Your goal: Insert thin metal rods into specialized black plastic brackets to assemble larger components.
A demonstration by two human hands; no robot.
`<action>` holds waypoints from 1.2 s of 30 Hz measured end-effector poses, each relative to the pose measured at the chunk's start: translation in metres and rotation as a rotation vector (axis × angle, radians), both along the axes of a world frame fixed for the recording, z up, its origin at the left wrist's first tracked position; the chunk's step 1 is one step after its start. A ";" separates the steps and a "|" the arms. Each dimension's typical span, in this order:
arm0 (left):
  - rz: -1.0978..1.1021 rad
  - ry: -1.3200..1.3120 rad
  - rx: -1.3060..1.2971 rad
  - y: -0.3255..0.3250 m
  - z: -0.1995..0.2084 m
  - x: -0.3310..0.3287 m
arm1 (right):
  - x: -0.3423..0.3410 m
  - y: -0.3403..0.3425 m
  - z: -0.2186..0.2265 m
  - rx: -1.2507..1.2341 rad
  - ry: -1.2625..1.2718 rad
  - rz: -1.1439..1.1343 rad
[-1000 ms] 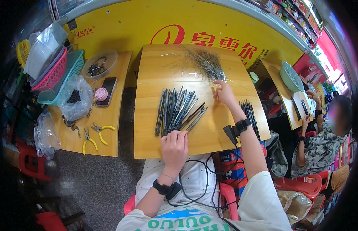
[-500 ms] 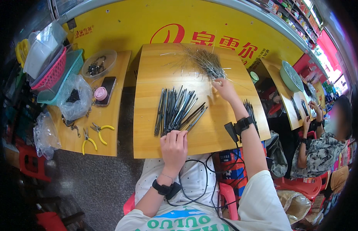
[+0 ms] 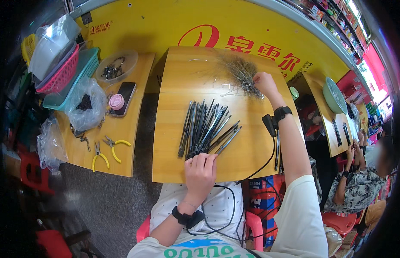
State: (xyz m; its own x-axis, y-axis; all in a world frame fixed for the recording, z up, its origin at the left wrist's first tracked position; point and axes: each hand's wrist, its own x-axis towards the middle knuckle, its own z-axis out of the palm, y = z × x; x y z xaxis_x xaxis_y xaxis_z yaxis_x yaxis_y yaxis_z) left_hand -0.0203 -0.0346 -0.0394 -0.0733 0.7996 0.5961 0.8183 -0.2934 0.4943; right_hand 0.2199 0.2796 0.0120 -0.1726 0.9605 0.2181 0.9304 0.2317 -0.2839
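My right hand reaches to the far right of the wooden table. Its fingers are pinched together at the edge of a tangled pile of thin metal wires; what lies between the fingertips is too small to make out. Close to the near edge, my left hand is closed, knuckles up, at the near ends of a fanned bundle of slim black strips. One strip's end meets its fingertips, but whether the fingers grip it is hidden.
More black strips lie under my right forearm. On the left table are two yellow-handled pliers, a phone, a pink jar, a clear bowl and stacked baskets. A cable hangs from my right wrist. A co-worker sits at right.
My right hand has shifted slightly right and away from me along the wire pile. My left hand stays by the near ends of the strips. The whole view has shifted a little.
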 end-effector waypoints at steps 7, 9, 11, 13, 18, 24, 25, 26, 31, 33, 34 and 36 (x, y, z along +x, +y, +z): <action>-0.002 0.006 0.007 0.002 0.002 0.001 | 0.004 -0.001 0.013 0.044 0.064 0.051; 0.001 0.004 0.008 0.002 0.002 0.001 | 0.003 -0.002 0.014 0.112 0.034 0.086; 0.001 0.002 0.012 0.002 0.002 0.000 | 0.003 -0.002 0.014 0.182 0.003 0.118; 0.005 0.005 0.016 0.003 0.001 0.001 | 0.006 0.000 0.015 0.297 0.041 0.154; 0.000 -0.012 0.021 0.001 0.003 0.001 | 0.012 -0.008 0.029 0.362 0.235 0.001; -0.039 -0.097 0.014 -0.005 -0.001 0.003 | 0.000 -0.069 0.052 0.223 0.838 -0.017; -0.044 -0.124 0.011 -0.006 -0.001 0.003 | -0.007 -0.085 0.055 0.136 1.143 0.052; -0.044 -0.123 0.015 -0.006 -0.001 0.003 | -0.016 -0.104 0.063 0.139 1.144 0.054; -0.191 -0.372 0.040 -0.011 0.001 -0.007 | -0.047 -0.214 0.090 0.018 1.543 0.165; -0.227 -0.439 0.020 -0.014 0.002 -0.014 | -0.054 -0.256 0.089 0.009 1.593 0.149; -0.246 -0.619 -0.059 -0.016 0.001 -0.016 | -0.056 -0.276 0.087 0.005 1.637 0.128; -0.328 -0.984 -0.260 -0.026 0.006 -0.021 | -0.058 -0.309 0.079 -0.013 1.634 0.109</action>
State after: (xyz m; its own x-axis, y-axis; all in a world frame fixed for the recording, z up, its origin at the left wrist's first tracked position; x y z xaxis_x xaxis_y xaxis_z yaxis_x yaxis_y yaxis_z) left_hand -0.0414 -0.0602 -0.0336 -0.1875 0.9616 0.2005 -0.0743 -0.2174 0.9733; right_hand 0.1623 -0.0292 0.0907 0.1564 0.9632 0.2185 -0.3624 0.2618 -0.8945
